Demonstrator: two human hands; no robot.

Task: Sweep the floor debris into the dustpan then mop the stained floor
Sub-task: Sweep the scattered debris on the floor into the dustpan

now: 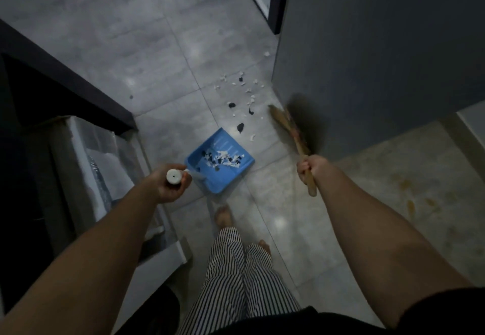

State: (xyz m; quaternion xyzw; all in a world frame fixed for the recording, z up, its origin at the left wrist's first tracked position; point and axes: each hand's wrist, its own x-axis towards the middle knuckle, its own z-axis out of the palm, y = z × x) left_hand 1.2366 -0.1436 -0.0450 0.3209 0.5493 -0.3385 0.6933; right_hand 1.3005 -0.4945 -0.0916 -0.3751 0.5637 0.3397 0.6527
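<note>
A blue dustpan (223,174) rests on the grey tiled floor, holding white and black scraps. My left hand (165,185) is closed around the white top of its upright handle (173,176). Loose white and dark debris (242,98) lies scattered on the tiles just beyond the pan's open edge. My right hand (311,168) grips the wooden handle of a hand broom (287,127), whose bristles are blurred and raised to the right of the debris, close to the dark wall. Yellowish stains (409,198) mark the floor at the right.
A dark grey wall or cabinet (367,45) stands right of the debris. A dark counter edge (65,77) and a white box with plastic (99,166) line the left. My bare feet (223,215) and striped trousers are just behind the dustpan.
</note>
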